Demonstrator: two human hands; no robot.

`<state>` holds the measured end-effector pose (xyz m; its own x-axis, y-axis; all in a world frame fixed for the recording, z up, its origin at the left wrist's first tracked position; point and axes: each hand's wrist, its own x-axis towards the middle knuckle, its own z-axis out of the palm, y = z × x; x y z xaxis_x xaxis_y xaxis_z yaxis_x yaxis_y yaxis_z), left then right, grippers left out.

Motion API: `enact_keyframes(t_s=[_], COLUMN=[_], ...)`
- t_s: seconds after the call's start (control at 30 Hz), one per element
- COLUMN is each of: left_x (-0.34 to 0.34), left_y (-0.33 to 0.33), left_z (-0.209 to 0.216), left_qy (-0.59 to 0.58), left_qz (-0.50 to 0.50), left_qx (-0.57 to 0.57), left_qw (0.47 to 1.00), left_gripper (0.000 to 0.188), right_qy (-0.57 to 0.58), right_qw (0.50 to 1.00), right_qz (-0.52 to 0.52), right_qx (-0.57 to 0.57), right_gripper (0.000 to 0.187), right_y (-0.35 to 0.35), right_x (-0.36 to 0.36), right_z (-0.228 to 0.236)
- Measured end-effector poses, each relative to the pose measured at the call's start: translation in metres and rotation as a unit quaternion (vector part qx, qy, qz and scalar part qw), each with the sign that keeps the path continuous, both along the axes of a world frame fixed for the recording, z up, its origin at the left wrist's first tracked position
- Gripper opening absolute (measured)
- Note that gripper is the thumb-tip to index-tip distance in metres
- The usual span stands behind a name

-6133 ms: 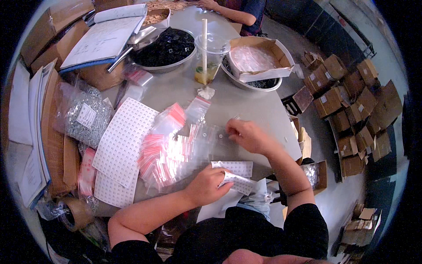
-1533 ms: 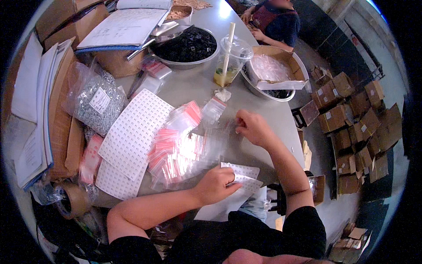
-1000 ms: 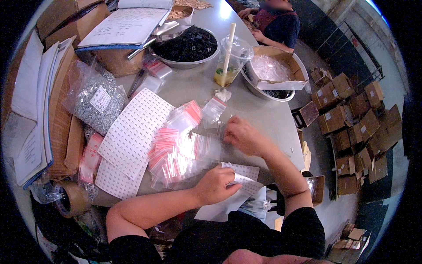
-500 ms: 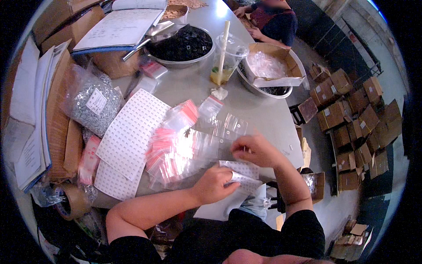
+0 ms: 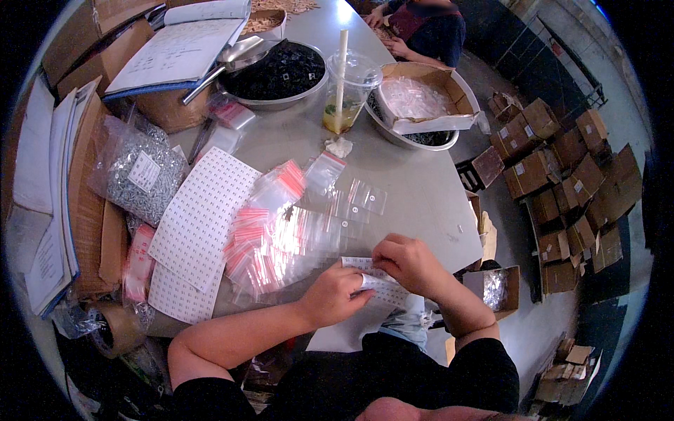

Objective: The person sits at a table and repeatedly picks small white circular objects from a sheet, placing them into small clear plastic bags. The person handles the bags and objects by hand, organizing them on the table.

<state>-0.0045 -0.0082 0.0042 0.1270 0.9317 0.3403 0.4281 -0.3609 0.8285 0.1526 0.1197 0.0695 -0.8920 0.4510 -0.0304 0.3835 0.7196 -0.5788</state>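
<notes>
My left hand [image 5: 330,296] is closed on a white sheet of small printed labels [image 5: 387,289], which it bends over at the table's near edge. Over the sheet's upper part my right hand [image 5: 409,265] is pinched, its fingertips touching or just above the labels. What lies between those fingertips is too small to make out. Beyond my hands, clear zip bags with red tops [image 5: 270,242] lie fanned out and overlapping. At their right end, a few clear bags [image 5: 359,205] carry small round white labels. Two more label sheets [image 5: 203,217] lie to the left.
A bag of metal screws [image 5: 144,172] and a tape roll [image 5: 116,328] are at left. At the back stand a basin of black parts [image 5: 274,74] with a scoop, a drink cup [image 5: 344,98] and a carton [image 5: 421,98] over another basin. A co-worker [image 5: 421,31] sits beyond.
My right hand has come down and toward me, from above the table edge onto the label sheet. My left hand keeps its hold. The whole view has shifted slightly.
</notes>
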Motion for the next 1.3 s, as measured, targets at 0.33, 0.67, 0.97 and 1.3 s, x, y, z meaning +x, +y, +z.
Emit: enact_keyframes(t_s=[0.33,0.67,0.97,1.3], left_x=[-0.002,0.0,0.0,0.002], left_y=[0.001,-0.001,0.0,0.0], left_z=[0.003,0.0,0.0,-0.003], left_qy=[-0.014,-0.018,-0.025,-0.018], left_qz=[0.007,0.019,0.016,0.022], left_qx=[-0.018,0.002,0.013,0.013], left_qw=[1.0,1.0,0.999,1.0], left_gripper=[0.017,0.018,0.018,0.019], right_qy=[0.008,0.016,-0.01,0.033], right_qw=[0.99,0.99,0.997,0.99], right_qz=[-0.081,-0.1,0.015,0.08], right_qx=[-0.111,0.093,0.071,0.108], right_gripper=[0.015,0.025,0.025,0.014], right_y=[0.087,0.106,0.069,0.058], right_x=[-0.043,-0.071,-0.094,-0.085], right_z=[-0.018,-0.027,-0.035,-0.039])
